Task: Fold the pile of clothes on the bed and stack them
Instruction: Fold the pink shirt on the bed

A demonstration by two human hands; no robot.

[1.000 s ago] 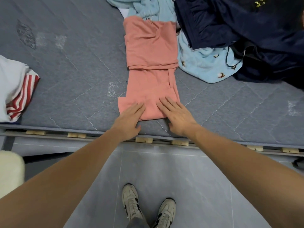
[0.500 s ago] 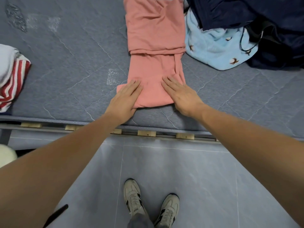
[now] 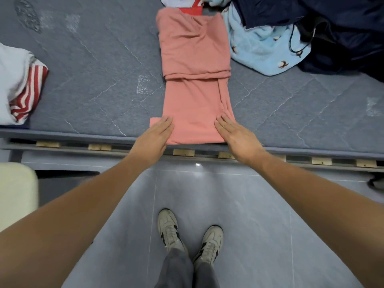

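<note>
Now both sets of fingers lie straight and flat: left hand (image 3: 154,135) and right hand (image 3: 235,135) press the near corners of the salmon garment (image 3: 195,84), mid-mattress (image 3: 93,84). Folding well likely means pinching both corners together. Unfolded pile (image 3: 301,34) sits at two o'clock; folded striped clothes (image 3: 18,84) at nine; tiled floor (image 3: 239,204) below.

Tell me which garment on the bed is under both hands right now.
The salmon-pink garment, folded into a long strip at the mattress edge. The left hand and right hand rest flat on its near corners; the other clothes lie untouched.
</note>
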